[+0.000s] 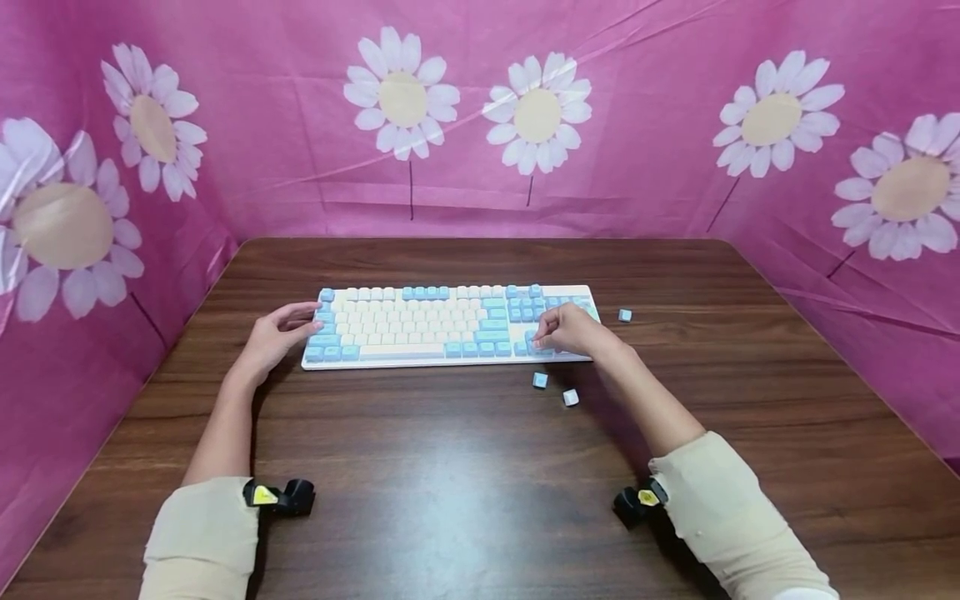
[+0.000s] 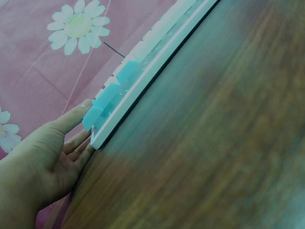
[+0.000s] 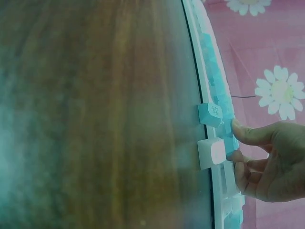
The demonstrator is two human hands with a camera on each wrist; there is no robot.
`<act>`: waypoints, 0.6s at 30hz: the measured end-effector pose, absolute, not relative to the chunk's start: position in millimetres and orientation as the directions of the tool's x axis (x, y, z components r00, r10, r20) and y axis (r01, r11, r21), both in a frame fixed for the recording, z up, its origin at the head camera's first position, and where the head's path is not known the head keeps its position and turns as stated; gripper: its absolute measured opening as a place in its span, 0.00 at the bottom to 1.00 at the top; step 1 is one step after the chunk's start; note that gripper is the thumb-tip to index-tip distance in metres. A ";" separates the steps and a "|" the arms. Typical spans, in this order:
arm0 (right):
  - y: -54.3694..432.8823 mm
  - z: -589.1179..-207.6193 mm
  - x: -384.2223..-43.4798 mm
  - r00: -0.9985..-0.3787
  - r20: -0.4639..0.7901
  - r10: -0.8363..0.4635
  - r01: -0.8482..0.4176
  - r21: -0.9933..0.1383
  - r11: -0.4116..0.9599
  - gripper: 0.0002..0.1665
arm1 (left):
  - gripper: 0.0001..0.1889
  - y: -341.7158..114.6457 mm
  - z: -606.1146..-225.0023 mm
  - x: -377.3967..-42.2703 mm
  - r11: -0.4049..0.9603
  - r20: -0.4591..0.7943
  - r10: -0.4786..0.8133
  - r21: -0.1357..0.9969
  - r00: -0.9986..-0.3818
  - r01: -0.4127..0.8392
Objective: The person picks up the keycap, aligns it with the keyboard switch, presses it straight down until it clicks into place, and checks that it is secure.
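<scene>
A white and light-blue keyboard [image 1: 408,327] lies on the brown wooden table [image 1: 420,450]. At its left end, my left hand [image 1: 272,337] grips the edge, the thumb over the blue end keys and the other fingers against the side. Over the arrow-key area, my right hand [image 1: 570,327] pinches a blue keycap [image 3: 230,141] between thumb and index finger. The keycap is partly hidden by the fingertips. In front of the keyboard lie a loose blue keycap [image 1: 540,381] with dark lettering and a white keycap [image 1: 571,397].
Another loose light-blue keycap [image 1: 625,315] sits right of the keyboard. Part of the number pad is hidden behind the right hand. A pink cloth [image 1: 465,200] with large white daisies hangs around the back and sides. Black wrist cameras [image 1: 296,497] are strapped over the beige sleeves [image 1: 202,533].
</scene>
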State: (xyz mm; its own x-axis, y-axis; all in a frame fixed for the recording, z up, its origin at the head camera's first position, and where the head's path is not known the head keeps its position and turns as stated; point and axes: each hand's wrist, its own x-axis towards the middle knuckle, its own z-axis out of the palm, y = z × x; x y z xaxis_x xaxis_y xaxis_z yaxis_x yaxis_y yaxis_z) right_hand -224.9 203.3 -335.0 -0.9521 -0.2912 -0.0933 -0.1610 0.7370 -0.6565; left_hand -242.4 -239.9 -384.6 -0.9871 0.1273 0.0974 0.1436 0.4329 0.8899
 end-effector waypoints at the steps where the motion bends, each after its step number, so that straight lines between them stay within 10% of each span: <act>1: 203.3 -334.6 -225.3 -0.952 -0.096 -0.292 -0.160 -0.658 0.736 0.07 | 0.29 -239.8 -384.2 -242.3 0.432 0.095 0.128 0.891 -0.987 0.141; 18: 201.0 -333.7 -223.4 -0.944 -0.109 -0.312 -0.201 -0.559 0.804 0.10 | 0.28 -238.0 -384.6 -241.5 0.422 0.090 0.119 0.897 -0.989 0.132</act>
